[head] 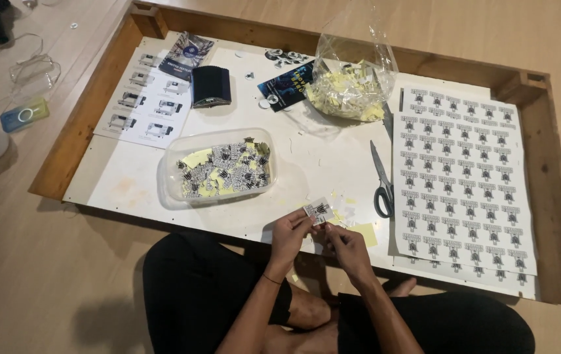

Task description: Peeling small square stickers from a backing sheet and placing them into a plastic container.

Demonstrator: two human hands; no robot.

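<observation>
My left hand (288, 235) holds a small white sticker (318, 210) with a black print, pinched at its lower edge. My right hand (346, 244) is right beside it, fingertips touching the sticker's bottom corner. Both hands hover over the near edge of a white board (130, 180). A clear plastic tub (218, 167) with several cut stickers and yellow backing bits stands just left of my hands. Scissors (381, 180) lie to the right, next to a large sheet of uncut stickers (464, 177).
A clear plastic bag (352, 75) of yellow scraps stands at the back. A black case (211, 86), leaflets (146, 101) and a dark card (287, 82) lie at the back left. A wooden frame (84, 111) borders the board. My crossed legs sit below.
</observation>
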